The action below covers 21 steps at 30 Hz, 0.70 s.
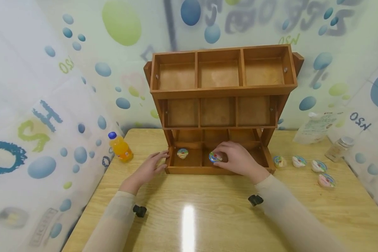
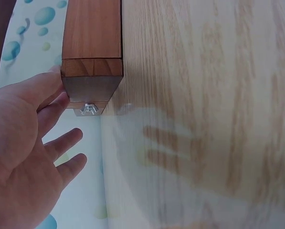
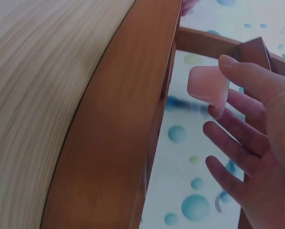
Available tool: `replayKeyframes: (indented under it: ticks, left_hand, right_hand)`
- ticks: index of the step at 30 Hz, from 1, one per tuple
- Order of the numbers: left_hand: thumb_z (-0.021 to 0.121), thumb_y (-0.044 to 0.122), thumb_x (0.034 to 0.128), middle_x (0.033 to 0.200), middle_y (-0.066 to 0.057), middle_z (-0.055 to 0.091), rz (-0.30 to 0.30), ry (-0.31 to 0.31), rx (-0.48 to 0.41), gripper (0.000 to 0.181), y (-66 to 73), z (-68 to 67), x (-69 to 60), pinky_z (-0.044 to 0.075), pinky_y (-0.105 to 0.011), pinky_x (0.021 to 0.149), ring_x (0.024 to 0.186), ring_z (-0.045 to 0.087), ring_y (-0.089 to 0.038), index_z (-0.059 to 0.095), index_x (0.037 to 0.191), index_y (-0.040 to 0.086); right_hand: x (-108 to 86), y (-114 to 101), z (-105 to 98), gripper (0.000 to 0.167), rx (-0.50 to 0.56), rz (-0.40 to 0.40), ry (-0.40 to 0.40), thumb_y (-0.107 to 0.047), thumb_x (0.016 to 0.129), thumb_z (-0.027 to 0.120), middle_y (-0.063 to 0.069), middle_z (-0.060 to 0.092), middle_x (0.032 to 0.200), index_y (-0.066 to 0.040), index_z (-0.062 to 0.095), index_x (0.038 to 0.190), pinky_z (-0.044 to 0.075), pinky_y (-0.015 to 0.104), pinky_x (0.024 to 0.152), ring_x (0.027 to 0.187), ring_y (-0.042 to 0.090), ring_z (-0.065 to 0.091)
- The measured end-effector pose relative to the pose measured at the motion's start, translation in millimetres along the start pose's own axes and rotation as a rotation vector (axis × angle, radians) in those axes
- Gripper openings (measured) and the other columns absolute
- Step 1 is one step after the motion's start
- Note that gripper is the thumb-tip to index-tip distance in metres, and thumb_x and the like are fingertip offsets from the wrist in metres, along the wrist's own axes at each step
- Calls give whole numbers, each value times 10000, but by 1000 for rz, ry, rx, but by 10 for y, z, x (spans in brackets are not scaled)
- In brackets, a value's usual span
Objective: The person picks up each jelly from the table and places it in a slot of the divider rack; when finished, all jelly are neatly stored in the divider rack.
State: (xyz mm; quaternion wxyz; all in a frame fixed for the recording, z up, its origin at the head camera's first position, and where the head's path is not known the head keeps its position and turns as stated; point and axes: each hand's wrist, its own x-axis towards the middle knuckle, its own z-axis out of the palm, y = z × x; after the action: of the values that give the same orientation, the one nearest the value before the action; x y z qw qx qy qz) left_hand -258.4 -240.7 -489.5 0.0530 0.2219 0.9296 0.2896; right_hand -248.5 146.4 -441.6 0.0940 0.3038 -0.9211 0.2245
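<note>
A tiered wooden rack [image 1: 223, 91] with divided compartments stands at the back of the table. My right hand [image 1: 239, 159] pinches a small jelly cup [image 1: 213, 157] with a printed lid over the bottom tier's middle compartment. In the right wrist view, the cup's pinkish body [image 3: 205, 86] shows between thumb and fingers; whether it touches the compartment floor cannot be told. Another jelly cup [image 1: 182, 153] sits in the bottom left compartment. With extended fingers, my left hand [image 1: 146, 171] touches the rack's lower left end, whose corner [image 2: 92, 67] appears in the left wrist view.
Right of the rack, several jelly cups [image 1: 299, 161] stand on the wooden table [image 1: 163, 210]. Behind them are a lidded jar [image 1: 339, 148] and a clear plastic bag [image 1: 316, 127]. An orange drink bottle [image 1: 121, 148] with a blue cap stands at left, near the patterned wall covering [image 1: 78, 154].
</note>
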Motion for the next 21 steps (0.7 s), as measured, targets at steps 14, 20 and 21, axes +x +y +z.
replayKeyframes:
  ticks: [14, 20, 21]
  left_hand:
    - [571, 218, 1079, 1675, -110, 354, 4, -2, 6, 475, 8, -15, -6, 293, -656, 1212, 1536, 285, -432, 491, 1524, 76]
    - [578, 237, 1076, 1673, -88, 362, 10, 3, 7, 480, -17, -7, 1, 298, -655, 1210, 1530, 297, -429, 496, 1523, 82]
    - [578, 241, 1076, 1674, -84, 362, 10, 4, 9, 482, -19, -6, 2, 300, -653, 1211, 1530, 299, -428, 495, 1523, 82]
  right_hand:
    - [528, -161, 356, 331, 91, -108, -29, -269, 854, 874, -16, 732, 1135, -132, 780, 1140, 552, 384, 1010, 1077, 170, 675]
    - [641, -166, 498, 345, 100, -112, -78, -281, 841, 884, -25, 733, 1133, -137, 784, 1138, 491, 438, 1091, 1116, 191, 647]
    - [654, -166, 519, 345, 100, -108, -91, -287, 840, 884, -28, 733, 1132, -141, 784, 1137, 484, 437, 1099, 1119, 191, 644]
